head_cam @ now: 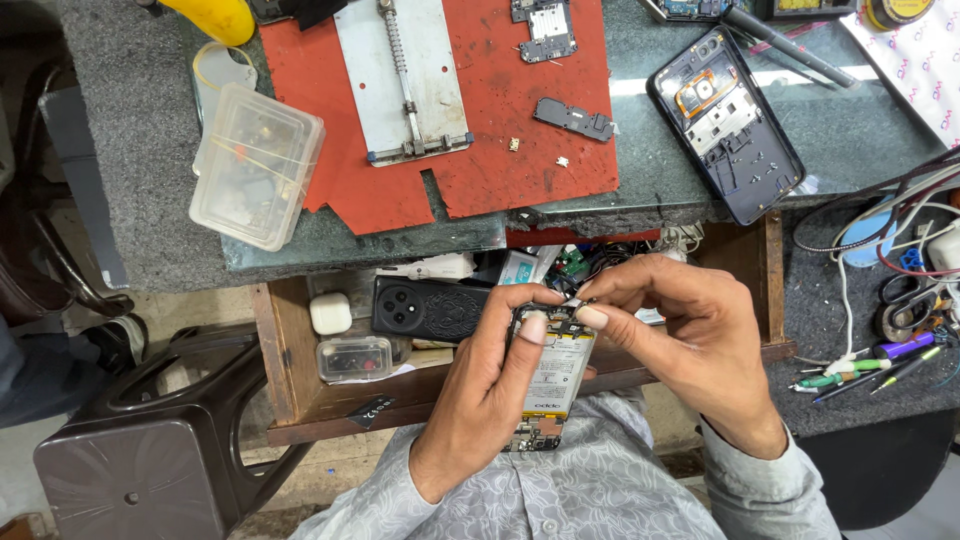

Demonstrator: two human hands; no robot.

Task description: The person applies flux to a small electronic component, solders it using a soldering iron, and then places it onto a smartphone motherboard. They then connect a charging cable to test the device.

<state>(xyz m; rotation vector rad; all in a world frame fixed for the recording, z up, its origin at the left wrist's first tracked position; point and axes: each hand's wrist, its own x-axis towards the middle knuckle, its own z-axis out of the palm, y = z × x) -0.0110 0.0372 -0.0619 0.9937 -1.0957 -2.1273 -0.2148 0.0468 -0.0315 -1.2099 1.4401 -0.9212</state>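
An opened phone (553,375) is gripped by the left hand (490,390), steadied so its top gets pinched by the right hand (690,340), just below the red mat (480,150).

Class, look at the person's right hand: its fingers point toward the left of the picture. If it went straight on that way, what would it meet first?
The right hand would most likely first meet the opened phone it already pinches at the top, then the left hand's fingertips beside it.

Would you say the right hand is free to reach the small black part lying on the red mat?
Probably not right now: the right hand is pinching at the top of the opened phone. The black part itself lies uncovered on the red mat.
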